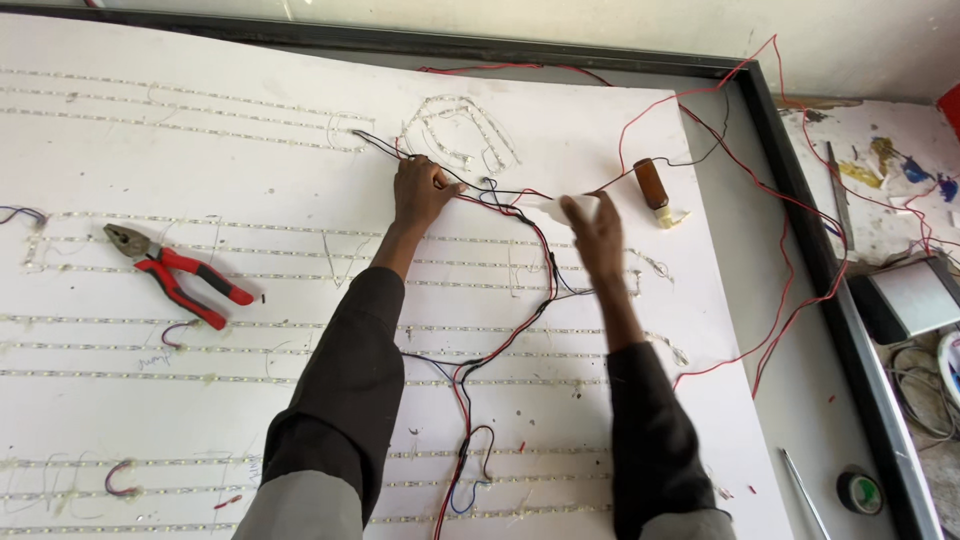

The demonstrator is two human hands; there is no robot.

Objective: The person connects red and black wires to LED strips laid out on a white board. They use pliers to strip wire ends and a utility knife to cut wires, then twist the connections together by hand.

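- The white tube in the right hand lies nearly level, its long axis running left to right, the narrower end pointing left toward the left hand and the bundle of red and black wires.
- The tube sits above the upper middle of the white panel, just right of the wire bundle and left of a small brown bottle lying on the panel.
- The panel is a large white board crossed by long horizontal rows of thin light strips; a black frame borders its top and right edges.
- Red-handled pliers lie on the panel at the left, well apart from both hands, jaws pointing up-left.
- Beyond the frame at the right, a paint-stained tabletop carries a flat grey box; a roll of dark tape lies inside the frame, at the lower right.
- Loose red wire loops across the right side of the panel and over the frame.
- The right hand's fingers are curled closed around the tube's rear end.
- The left hand's fingers are bent down and pressed onto the wires against the panel; whether they pinch a wire or only hold it flat cannot be told.
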